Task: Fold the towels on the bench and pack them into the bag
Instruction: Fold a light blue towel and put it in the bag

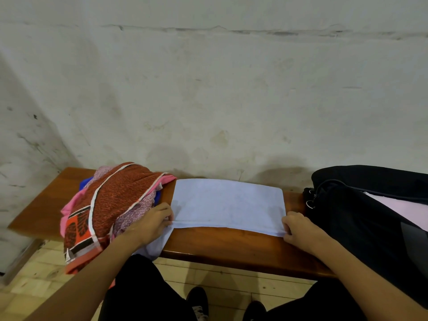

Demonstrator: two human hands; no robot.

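i see a pale blue towel (228, 202) spread flat across the middle of the wooden bench (222, 245), in the lower centre of the frame, its far edge close to the wall (208, 89). my left hand (154, 222) sits at the towel's near left corner, fingers curled and pinching the folded near edge; some of the cloth spills off the front of the bench just below that hand. my right hand (298, 228) is at the near right corner, fingers curled and pinching the same edge. the two hands are well apart, one at each end of the towel's near side.

left of the towel, toward the lower left of the frame, lies a heap of unfolded towels (108, 205): a rust-red patterned one on top, pink and floral cloth under it, a bit of blue showing behind. the heap hangs over the bench's front edge and touches the left forearm.

at the right edge of the frame the black bag (361, 216) rests on the bench, just beside the right hand, with something pale pink (403, 208) visible in its opening.

below the bench i see pale floor tiles (231, 283), dark trousers and dark shoes.
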